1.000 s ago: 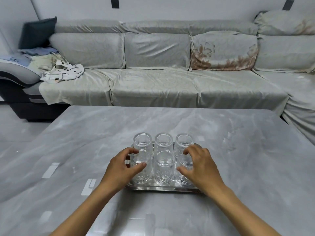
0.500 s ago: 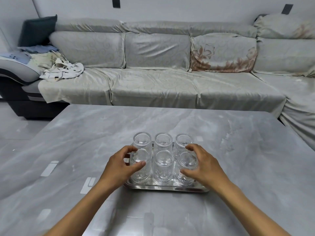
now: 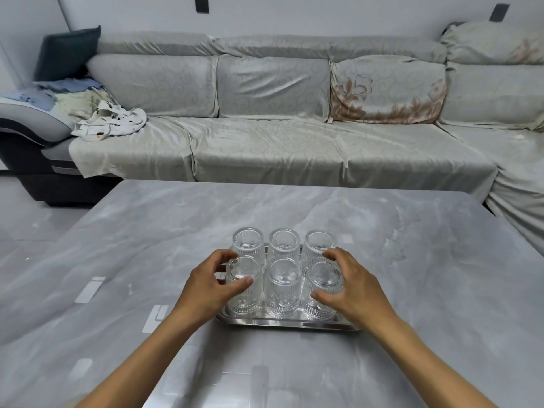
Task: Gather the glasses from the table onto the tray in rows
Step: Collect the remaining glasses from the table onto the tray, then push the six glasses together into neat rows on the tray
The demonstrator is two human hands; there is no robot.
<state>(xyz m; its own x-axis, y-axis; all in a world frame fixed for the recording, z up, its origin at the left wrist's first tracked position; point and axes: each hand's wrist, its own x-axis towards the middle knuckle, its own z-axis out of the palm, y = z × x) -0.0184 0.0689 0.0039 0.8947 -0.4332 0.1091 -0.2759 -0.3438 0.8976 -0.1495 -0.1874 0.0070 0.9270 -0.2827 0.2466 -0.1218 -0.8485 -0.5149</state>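
Note:
Several clear ribbed glasses stand upright in two rows of three on a steel tray (image 3: 287, 324) on the grey marble table. My left hand (image 3: 207, 290) wraps the front left glass (image 3: 245, 285), thumb on its near side and fingers behind it. My right hand (image 3: 351, 288) wraps the front right glass (image 3: 323, 290) in the same way. The front middle glass (image 3: 283, 285) stands between them, untouched. Behind are the back left glass (image 3: 248, 240), back middle glass (image 3: 285, 242) and back right glass (image 3: 318, 242). The tray's side edges are hidden by my hands.
The table (image 3: 412, 260) spreads wide on all sides of the tray. A long grey covered sofa (image 3: 273, 142) runs behind it, with crumpled cloth (image 3: 109, 122) at its left end and a floral cushion (image 3: 385, 92) at the right.
Both hands have stayed around the front outer glasses. My right hand has slid from above its glass down to its side.

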